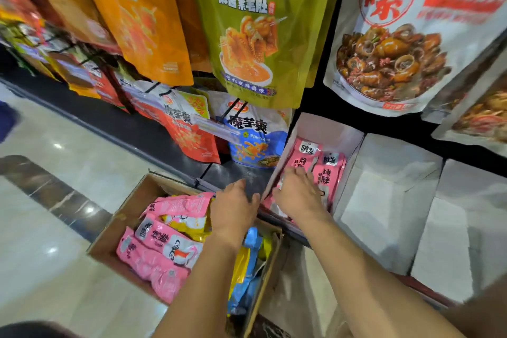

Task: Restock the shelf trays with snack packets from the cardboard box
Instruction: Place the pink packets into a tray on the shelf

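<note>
- L hand (pixel 234 206): palm down over the far R corner of the cardboard box (pixel 120 217). Fingers loosely out, nothing in them.
- R hand (pixel 297 192): palm down inside the white tray (pixel 333 132), fingers bent onto the tray pkts (pixel 327 170). It touches them for sure. Whether it pinches one can't be told, as the fingertips are blurred & partly behind the knuckles.
- Tray pkts: pink w/ black print, two side by side, standing & leaning toward the tray's back wall.
- Cardboard box: sits just below the shelf front, flaps open. Loose pink pkts (pixel 162 250) lie on its L side, a yellow pkt (pixel 186 223) partly under them, blue pkts (pixel 253 240) along the R wall beneath the L forearm.
- Two more white trays (pixel 389 200) stand R of the first, wall against wall.
- Above, hanging on pegs: orange bag (pixel 142 22), green bag (pixel 255 35), white bag (pixel 397 35) w/ a shellfish photo.
- Blue bag (pixel 252 137) hangs lower, just L of the white tray.
- Floor (pixel 55 200): glossy pale tiles w/ a dark strip.
</note>
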The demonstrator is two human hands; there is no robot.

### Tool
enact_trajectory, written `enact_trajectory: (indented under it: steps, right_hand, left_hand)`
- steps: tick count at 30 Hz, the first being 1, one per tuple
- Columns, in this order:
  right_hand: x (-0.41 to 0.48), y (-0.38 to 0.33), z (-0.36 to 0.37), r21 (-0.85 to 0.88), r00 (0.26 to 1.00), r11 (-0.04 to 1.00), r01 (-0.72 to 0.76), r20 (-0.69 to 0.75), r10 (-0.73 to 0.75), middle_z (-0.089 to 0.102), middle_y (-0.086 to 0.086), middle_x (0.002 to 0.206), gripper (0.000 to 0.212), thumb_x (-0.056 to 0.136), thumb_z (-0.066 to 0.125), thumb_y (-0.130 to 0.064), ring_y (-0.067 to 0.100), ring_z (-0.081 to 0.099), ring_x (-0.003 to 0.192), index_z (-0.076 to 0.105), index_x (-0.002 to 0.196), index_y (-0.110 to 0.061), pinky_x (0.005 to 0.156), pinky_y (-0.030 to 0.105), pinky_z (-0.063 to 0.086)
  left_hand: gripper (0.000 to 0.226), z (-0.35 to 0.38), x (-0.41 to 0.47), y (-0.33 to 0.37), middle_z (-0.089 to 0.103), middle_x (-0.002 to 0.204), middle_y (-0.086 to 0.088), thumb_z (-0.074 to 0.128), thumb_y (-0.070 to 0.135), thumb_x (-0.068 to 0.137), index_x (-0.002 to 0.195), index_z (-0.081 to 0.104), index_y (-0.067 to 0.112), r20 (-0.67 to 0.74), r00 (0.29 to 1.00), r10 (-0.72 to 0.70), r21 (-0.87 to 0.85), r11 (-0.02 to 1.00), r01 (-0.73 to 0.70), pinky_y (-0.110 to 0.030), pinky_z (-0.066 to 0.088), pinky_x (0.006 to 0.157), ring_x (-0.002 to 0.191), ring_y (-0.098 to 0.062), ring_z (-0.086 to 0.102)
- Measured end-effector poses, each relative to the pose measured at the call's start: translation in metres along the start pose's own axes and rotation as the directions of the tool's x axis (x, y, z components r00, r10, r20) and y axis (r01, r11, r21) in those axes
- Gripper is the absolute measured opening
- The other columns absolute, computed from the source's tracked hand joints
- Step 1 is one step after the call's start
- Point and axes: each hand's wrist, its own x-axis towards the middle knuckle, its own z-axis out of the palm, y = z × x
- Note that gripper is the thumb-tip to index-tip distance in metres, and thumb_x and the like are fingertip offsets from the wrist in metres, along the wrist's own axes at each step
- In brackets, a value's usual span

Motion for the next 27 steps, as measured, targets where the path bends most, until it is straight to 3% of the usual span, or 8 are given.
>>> enact_trajectory:
  steps: [4,8,15,19,27]
  right_hand:
    - [-0.023,-0.032,-0.005,-0.064,0.991,0.989,0.135,-0.012,-0.136,0.048,0.012,0.139,0.055,0.093,0.059,-0.032,0.034,0.042,0.130,0.042,0.141,-0.010,0.106,0.047,0.042]
    - [-0.043,-0.063,0.003,-0.150,0.967,0.956,0.253,-0.002,-0.256,0.048,0.011,0.138,0.055,0.093,0.060,-0.036,0.034,0.041,0.129,0.042,0.139,-0.012,0.105,0.044,0.040]
    - [-0.063,-0.109,0.033,-0.206,0.911,0.887,0.413,0.099,-0.401,0.047,0.009,0.142,0.055,0.094,0.056,-0.033,0.034,0.041,0.130,0.040,0.143,-0.016,0.103,0.047,0.039]
    - [-0.063,-0.131,0.052,-0.253,0.872,0.834,0.490,0.139,-0.470,0.049,0.008,0.139,0.050,0.094,0.056,-0.035,0.034,0.044,0.126,0.044,0.139,-0.016,0.099,0.046,0.040]
    - [-0.036,-0.165,0.087,-0.267,0.813,0.768,0.582,0.221,-0.539,0.050,0.004,0.142,0.055,0.095,0.057,-0.042,0.032,0.043,0.129,0.042,0.143,-0.019,0.104,0.045,0.039]
  left_hand:
    - [0.046,-0.029,-0.028,-0.022,0.068,0.119,-0.011,0.059,0.044,0.090,0.126,0.061,0.016,-0.073,0.997,-0.020,0.072,0.997,0.025,-0.042,0.050,0.090,0.114,-0.034,0.061]
    - [0.045,-0.052,-0.054,-0.064,0.067,0.121,-0.009,0.053,0.049,0.090,0.122,0.060,0.018,-0.091,0.982,-0.163,0.072,0.983,0.169,-0.044,0.052,0.088,0.113,-0.036,0.061]
    - [0.061,-0.071,-0.084,-0.134,0.054,0.140,-0.014,0.053,0.052,0.092,0.137,0.046,0.011,-0.070,0.913,-0.401,-0.029,0.916,0.400,-0.043,0.045,0.103,0.129,-0.035,0.050]
    - [0.077,-0.069,-0.086,-0.152,0.042,0.151,-0.014,0.052,0.059,0.092,0.151,0.030,0.013,0.000,0.873,-0.487,-0.106,0.868,0.484,-0.049,0.039,0.110,0.138,-0.037,0.039]
    - [0.093,-0.047,-0.065,-0.166,0.026,0.159,-0.014,0.051,0.068,0.089,0.155,0.023,0.010,0.053,0.801,-0.597,-0.101,0.794,0.599,-0.049,0.032,0.114,0.146,-0.034,0.024]
